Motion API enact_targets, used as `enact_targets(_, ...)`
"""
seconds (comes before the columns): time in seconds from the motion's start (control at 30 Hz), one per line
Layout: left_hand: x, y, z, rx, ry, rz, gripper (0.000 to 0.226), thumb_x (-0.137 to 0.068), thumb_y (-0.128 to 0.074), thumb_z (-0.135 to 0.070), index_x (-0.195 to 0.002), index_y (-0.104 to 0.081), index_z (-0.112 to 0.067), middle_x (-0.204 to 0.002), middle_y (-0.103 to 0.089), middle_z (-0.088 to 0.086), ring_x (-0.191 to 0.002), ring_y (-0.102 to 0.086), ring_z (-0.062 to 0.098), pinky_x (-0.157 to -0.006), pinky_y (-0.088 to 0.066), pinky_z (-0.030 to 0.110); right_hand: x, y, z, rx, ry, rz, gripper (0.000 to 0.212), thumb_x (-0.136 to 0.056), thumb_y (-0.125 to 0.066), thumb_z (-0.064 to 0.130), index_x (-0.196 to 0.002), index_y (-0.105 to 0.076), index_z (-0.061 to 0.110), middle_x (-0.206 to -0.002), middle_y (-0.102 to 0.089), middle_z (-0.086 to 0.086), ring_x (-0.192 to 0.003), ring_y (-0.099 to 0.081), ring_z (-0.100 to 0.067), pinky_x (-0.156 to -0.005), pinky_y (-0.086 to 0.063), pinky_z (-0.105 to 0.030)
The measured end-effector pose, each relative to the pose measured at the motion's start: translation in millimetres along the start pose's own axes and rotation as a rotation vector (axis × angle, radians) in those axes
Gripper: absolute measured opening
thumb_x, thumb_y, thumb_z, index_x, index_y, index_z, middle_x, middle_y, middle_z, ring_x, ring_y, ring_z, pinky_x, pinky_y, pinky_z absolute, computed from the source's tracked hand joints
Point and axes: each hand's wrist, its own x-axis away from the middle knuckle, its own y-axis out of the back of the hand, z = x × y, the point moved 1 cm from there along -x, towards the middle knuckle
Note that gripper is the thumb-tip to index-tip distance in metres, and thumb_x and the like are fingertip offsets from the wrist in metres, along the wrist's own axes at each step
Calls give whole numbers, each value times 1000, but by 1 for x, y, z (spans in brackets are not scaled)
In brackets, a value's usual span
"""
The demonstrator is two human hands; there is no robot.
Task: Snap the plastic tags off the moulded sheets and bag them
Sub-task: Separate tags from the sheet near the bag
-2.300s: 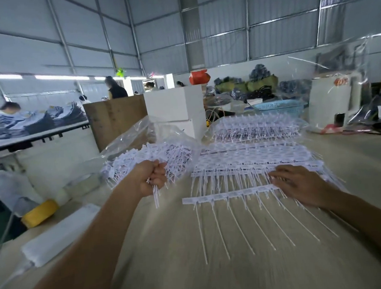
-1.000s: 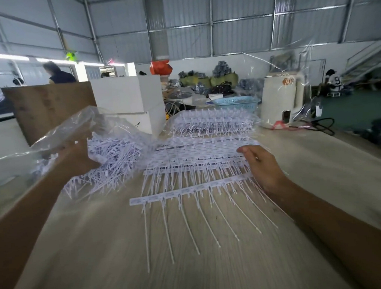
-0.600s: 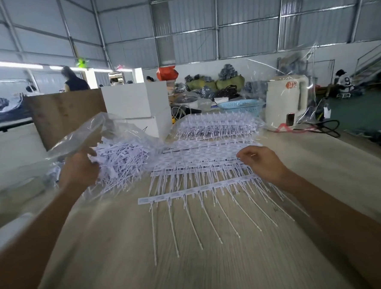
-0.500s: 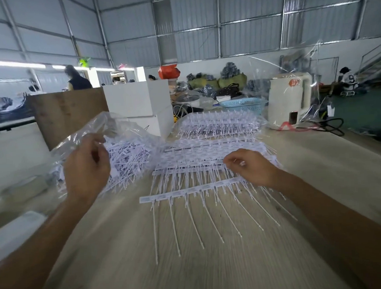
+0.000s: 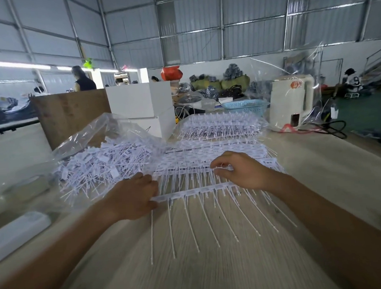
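Note:
White moulded tag sheets (image 5: 208,163) lie stacked on the wooden table (image 5: 214,265), with long thin tails pointing toward me. My left hand (image 5: 132,198) grips the left end of the nearest strip of tags (image 5: 197,191). My right hand (image 5: 242,171) pinches the strip behind it near its right half. A clear plastic bag (image 5: 91,137) full of loose snapped tags (image 5: 106,165) lies open at the left, just beyond my left hand.
Another pile of tag sheets (image 5: 219,125) in plastic sits farther back. White boxes (image 5: 140,102), a brown board (image 5: 69,116), a blue basket (image 5: 245,106) and a white kettle (image 5: 291,102) line the far edge. A white bar (image 5: 16,233) lies at the left edge.
My left hand has dropped its handful of tags into the bag, left the bag and come down onto the nearest strip. My right hand has shifted left along the sheets.

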Motion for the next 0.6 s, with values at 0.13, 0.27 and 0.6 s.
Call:
enact_targets(0.13, 0, 22, -1, 148, -63, -55, 21, -94, -58, -47, -101, -54, -27, -102, -52, -12, -98, -50, 10, -80, -47, 31, 1, 13, 14, 32, 54, 27, 29, -101, -59, 29, -128, -67, 20, -119, -63, -3, -108, -59, -15, -90, -45, -25)
enact_targets(0.27, -1, 89, 10, 676, -121, -62, 14, -93, -70, -26, -93, -57, -23, -83, -71, -5, -66, -69, 10, -55, -53, 23, 0, 43, 34, -94, 110, -156, 27, -101, -59, 27, -124, -69, 16, -115, -67, 2, -102, -62, -7, -83, -44, -15)
enact_targets(0.6, -11, 203, -25, 1308, -243, -709, 4, -97, -64, -7, -93, -65, -8, -76, -73, 9, -58, -67, 23, -48, -51, 29, 13, 98, 88, -214, 149, -540, 22, -97, -65, 31, -119, -66, 32, -89, -62, 30, -84, -57, 13, -68, -43, -9)
